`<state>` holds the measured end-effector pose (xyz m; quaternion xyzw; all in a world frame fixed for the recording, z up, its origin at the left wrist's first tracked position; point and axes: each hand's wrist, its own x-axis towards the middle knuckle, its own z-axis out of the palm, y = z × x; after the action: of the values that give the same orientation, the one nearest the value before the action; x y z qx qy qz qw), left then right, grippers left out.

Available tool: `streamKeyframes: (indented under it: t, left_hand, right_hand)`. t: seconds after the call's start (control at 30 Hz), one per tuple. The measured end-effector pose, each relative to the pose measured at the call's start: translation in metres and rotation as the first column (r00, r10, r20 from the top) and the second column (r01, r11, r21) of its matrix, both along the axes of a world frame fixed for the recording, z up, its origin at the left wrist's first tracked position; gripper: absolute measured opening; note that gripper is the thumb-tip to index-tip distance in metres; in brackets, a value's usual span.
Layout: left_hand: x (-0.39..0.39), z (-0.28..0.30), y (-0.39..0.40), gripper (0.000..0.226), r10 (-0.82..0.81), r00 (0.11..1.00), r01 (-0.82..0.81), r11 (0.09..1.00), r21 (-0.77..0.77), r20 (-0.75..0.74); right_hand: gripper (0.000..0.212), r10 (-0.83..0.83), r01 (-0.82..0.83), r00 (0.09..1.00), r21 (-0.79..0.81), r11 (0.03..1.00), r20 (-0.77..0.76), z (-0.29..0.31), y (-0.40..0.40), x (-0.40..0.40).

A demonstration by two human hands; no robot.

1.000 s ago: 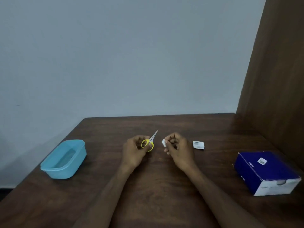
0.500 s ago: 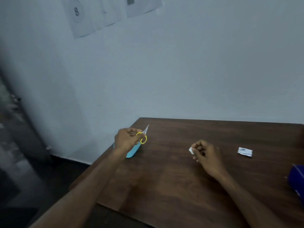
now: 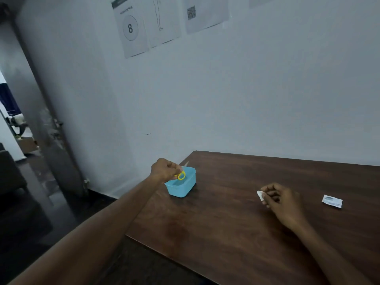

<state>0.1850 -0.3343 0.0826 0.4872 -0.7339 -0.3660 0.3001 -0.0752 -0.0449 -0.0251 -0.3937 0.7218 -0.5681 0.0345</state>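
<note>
Left hand (image 3: 165, 169): curled round the scissors (image 3: 181, 174), holding them over the tub (image 3: 181, 185).
Right hand (image 3: 282, 202): pinching a white scrap (image 3: 260, 195) just above the bench (image 3: 236, 219).
Tub: blue, open, near the bench's left edge.
Packet (image 3: 332, 201): flat on the bench, right of the right hand.

At eleven o'clock, a wall sheet (image 3: 133, 31) bears a large circled 8; its heading is too blurred to read. At twelve o'clock, another sheet (image 3: 205, 15) carries a QR code. At four o'clock, the print on the sachet (image 3: 332, 201) is unreadable.
</note>
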Motion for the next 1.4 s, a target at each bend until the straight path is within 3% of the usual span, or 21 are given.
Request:
streamKeyframes:
  t: [0.13,0.37,0.73,1.0,1.17,1.27,1.4]
  left_hand:
    - [-0.005,-0.007,-0.010,0.002,0.024,0.973,-0.002,0.995,-0.096,0.229]
    - [-0.029,-0.021,-0.021,0.037,0.069,0.882,0.003,0.989,-0.150,0.467]
    - [-0.041,-0.033,-0.032,0.045,0.059,0.797,0.082,0.975,-0.206,0.600]
    - [-0.044,-0.020,-0.017,0.013,0.025,0.864,0.191,0.907,-0.374,0.502]
    - [-0.059,-0.022,0.034,0.037,-0.136,0.919,0.337,0.760,-0.556,0.371]
    - [-0.080,-0.036,0.070,0.043,-0.269,0.876,0.476,0.612,-0.632,0.399]
    - [-0.113,-0.068,0.114,0.054,-0.402,0.795,0.607,0.537,-0.586,0.455]
  right_hand:
    - [0.023,0.000,0.000,1.000,-0.001,1.000,-0.030,0.002,0.002,-0.002]
    - [0.027,-0.014,0.016,0.997,0.032,0.999,-0.072,0.000,0.003,-0.003]
    - [0.025,0.004,-0.003,0.998,0.018,1.000,-0.063,0.000,0.001,-0.004]
    - [0.024,-0.022,0.023,0.998,0.013,1.000,-0.061,0.005,0.004,-0.005]
    - [0.022,-0.074,0.074,0.997,-0.007,0.997,-0.031,0.005,0.008,-0.011]
    - [0.023,-0.135,0.134,0.990,-0.028,0.991,-0.050,0.006,0.010,-0.012]
    - [0.016,-0.269,0.265,0.956,-0.048,0.963,-0.114,0.009,0.015,-0.020]
